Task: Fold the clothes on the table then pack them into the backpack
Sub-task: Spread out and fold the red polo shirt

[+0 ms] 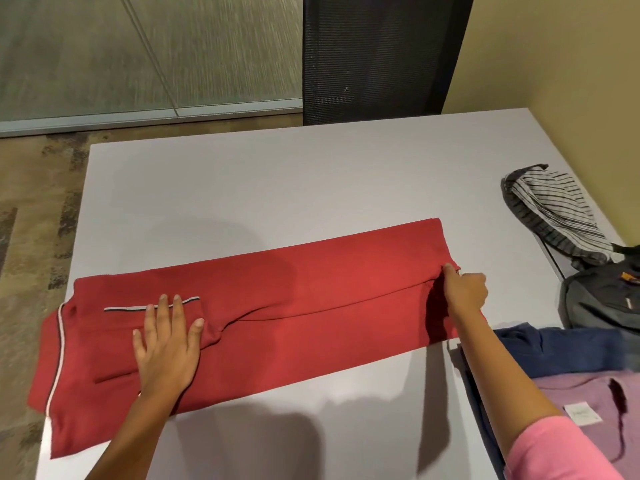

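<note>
The left hand (166,344) lay flat, fingers spread wide, pressing the collar end of the red shirt (277,306). The right hand (464,289) pinched the shirt's far hem end, fingers curled on the cloth. The shirt stretched folded lengthwise across the pale counter (277,181). Right of the shirt sat a grey backpack (599,299), a striped garment (554,209), and blue (561,348) and purple clothes (588,403). Beyond the shirt stood a black mesh chair (377,57).
</note>
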